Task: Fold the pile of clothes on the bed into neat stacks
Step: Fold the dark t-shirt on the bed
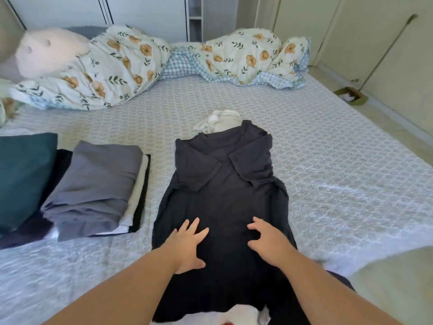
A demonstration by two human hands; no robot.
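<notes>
A dark navy T-shirt (222, 191) lies flat on the bed (339, 172), its sides and both short sleeves folded inward over the chest. My left hand (187, 247) rests flat on its lower left part, fingers spread. My right hand (269, 242) lies on the lower right part, fingers spread and slightly bent. A crumpled white garment (218, 121) sits just beyond the shirt's collar. To the left stands a stack of folded clothes (93, 188) with a grey piece on top, and beside it a folded teal piece (23, 174).
A rumpled floral duvet (131, 64) runs along the far side of the bed, with a white plush pillow (46, 50) at its left. Off the bed's right side a broom and green dustpan (351, 97) lean by the wall. Something white (236, 315) shows at the bottom edge.
</notes>
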